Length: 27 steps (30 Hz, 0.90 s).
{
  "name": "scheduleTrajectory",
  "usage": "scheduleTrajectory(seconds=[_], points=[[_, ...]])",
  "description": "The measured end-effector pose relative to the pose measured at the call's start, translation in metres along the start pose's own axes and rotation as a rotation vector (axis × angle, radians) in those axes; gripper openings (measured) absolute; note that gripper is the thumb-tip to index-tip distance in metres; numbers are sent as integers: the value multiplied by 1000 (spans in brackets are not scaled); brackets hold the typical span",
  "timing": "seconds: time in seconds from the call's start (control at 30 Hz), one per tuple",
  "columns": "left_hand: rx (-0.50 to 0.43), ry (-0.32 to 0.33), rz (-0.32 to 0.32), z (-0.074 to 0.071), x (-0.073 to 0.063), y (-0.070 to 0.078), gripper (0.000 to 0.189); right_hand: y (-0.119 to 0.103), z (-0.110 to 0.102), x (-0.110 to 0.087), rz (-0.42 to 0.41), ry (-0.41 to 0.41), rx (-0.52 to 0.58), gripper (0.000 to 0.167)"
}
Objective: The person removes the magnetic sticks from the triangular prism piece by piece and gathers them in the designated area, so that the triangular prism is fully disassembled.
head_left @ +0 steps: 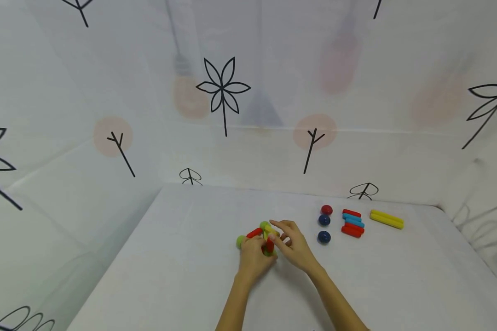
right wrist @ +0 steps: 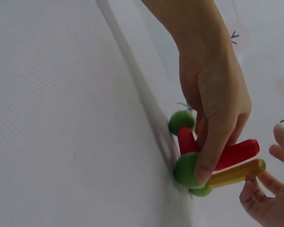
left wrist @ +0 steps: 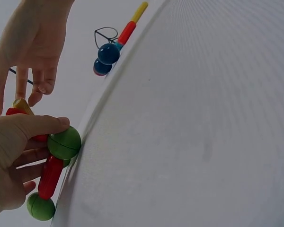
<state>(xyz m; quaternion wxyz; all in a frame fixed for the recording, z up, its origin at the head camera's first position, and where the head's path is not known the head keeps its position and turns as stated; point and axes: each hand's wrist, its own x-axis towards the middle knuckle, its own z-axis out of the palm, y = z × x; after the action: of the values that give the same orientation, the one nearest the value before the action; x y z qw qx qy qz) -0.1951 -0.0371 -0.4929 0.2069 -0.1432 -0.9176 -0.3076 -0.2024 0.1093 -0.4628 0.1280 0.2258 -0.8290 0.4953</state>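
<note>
On the white table, green balls and red sticks are joined into a low frame. My left hand [head_left: 254, 258] grips it, the thumb on the near green ball [left wrist: 65, 143]. One red stick [left wrist: 50, 177] runs from there to another green ball [left wrist: 40, 206]. A second red stick [right wrist: 239, 154] and a yellow stick [right wrist: 236, 174] slant up from the frame. Beside their upper ends is my right hand [head_left: 297, 248], its fingers loosely bent and spread, fingertips close to the yellow stick's end. Part of the frame is hidden behind my left hand.
Right of the hands lie a red ball [head_left: 326, 209] and two dark blue balls, one of them nearest [head_left: 324, 237]. Beyond them are several short red sticks [head_left: 351, 231] and blue sticks [head_left: 353, 220], then two longer yellow sticks [head_left: 387, 219]. A patterned white curtain [head_left: 265, 156] stands behind the table.
</note>
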Motion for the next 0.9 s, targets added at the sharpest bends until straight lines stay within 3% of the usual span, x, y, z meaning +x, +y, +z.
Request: scheduleTrajectory(seconds=[0.2,0.37,0.67,0.9], points=[[6,-12,67,1,0,-3,24,2,6,-1,-44,-36,-13,21],[-8,5,88,2,0,-4,20,3,8,-3,0,-19,-7,14],[-7,-23,57,0,1,-3,21,6,2,-7,-14,73,-23,11],[20,-52,1,-1,0,-2,20,16,-4,-11,44,153,-59,13]])
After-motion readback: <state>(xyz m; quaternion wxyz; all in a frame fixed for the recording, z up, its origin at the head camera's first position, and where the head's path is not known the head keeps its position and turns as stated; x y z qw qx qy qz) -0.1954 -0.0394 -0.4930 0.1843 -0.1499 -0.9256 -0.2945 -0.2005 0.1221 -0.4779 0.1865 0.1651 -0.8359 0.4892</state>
